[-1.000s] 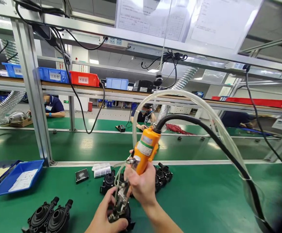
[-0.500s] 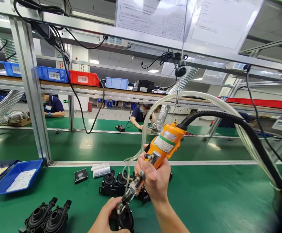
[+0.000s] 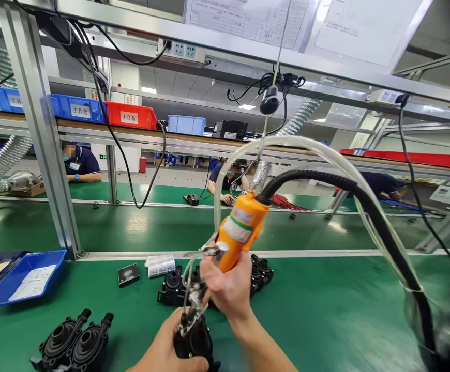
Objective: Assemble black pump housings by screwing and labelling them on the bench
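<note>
i'm looking at a factory assembly line: long green belt benches (image 3: 326,320) in aluminium framing (image 3: 39,134), labelled parts bins (image 3: 130,116) on a shelf, overhead work-instruction sheets (image 3: 248,18), and seated workers (image 3: 78,164) at the next row.

A tray (image 3: 23,276) lies left of the housings (image 3: 72,345), behind them.

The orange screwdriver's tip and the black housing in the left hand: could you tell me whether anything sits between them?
Nothing visible does. The orange screwdriver, gripped by the right hand, has its metal nose right at the top of the black housing that the left hand steadies; only its own clear hose runs alongside.
</note>
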`<action>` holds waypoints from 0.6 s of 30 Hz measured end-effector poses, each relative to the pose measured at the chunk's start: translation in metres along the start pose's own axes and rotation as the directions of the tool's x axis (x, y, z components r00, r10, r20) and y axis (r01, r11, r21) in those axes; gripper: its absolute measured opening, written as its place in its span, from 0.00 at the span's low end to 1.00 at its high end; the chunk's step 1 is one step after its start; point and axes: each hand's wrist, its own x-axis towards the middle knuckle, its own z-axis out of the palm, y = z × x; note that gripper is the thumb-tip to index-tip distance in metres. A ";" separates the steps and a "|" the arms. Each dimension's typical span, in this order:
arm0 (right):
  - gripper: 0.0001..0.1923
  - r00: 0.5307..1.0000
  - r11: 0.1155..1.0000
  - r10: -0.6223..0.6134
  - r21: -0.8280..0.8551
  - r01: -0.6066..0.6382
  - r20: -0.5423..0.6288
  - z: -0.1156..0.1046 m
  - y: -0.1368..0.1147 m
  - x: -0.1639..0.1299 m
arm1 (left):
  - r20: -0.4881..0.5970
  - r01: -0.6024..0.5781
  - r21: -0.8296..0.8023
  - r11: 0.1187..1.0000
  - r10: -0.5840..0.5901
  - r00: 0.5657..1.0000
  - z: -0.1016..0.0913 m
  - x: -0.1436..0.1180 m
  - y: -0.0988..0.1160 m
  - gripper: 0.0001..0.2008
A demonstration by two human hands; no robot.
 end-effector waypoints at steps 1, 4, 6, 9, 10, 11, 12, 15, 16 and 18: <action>0.18 1.000 1.000 0.002 -0.013 -0.002 0.018 0.005 -0.001 -0.002 | 0.008 0.008 0.003 1.000 -0.008 1.000 0.001 -0.002 0.008 0.33; 0.18 0.999 0.999 -0.003 -0.031 0.004 0.045 0.015 -0.003 -0.007 | 0.029 -0.020 -0.007 1.000 0.020 0.999 0.003 -0.005 0.021 0.25; 0.18 0.999 0.999 -0.013 -0.030 0.014 0.042 0.016 -0.004 -0.009 | 0.033 -0.033 -0.014 0.999 0.033 0.999 0.002 -0.005 0.024 0.27; 0.17 0.999 0.999 -0.014 -0.041 0.016 0.041 0.015 -0.002 -0.010 | 0.038 -0.011 0.012 1.000 0.011 0.999 0.000 -0.005 0.020 0.33; 0.17 0.999 0.999 -0.013 -0.046 0.014 0.035 0.014 -0.001 -0.009 | 0.040 -0.005 0.028 1.000 0.004 0.999 -0.001 -0.005 0.016 0.36; 0.18 1.000 0.999 -0.015 -0.050 0.016 0.025 0.013 0.000 -0.009 | 0.042 -0.005 0.044 0.999 0.003 0.999 -0.002 -0.005 0.011 0.38; 0.18 1.000 0.998 -0.021 -0.054 0.022 0.012 0.011 0.001 -0.007 | 0.042 -0.001 0.061 0.998 -0.001 0.999 -0.002 -0.006 0.006 0.40; 0.20 0.993 0.992 -0.103 -0.081 0.099 -0.056 -0.002 0.001 -0.002 | -0.043 0.023 0.092 0.995 -0.019 0.999 -0.005 -0.004 -0.010 0.44; 0.21 0.984 0.985 -0.152 -0.103 0.141 -0.098 -0.009 -0.001 0.001 | -0.086 0.027 0.087 0.996 -0.020 0.996 -0.007 -0.003 -0.014 0.44; 0.21 0.951 0.962 -0.251 -0.158 0.224 -0.182 -0.025 -0.008 0.006 | -0.148 0.006 0.050 0.999 0.001 0.989 -0.010 0.001 -0.016 0.41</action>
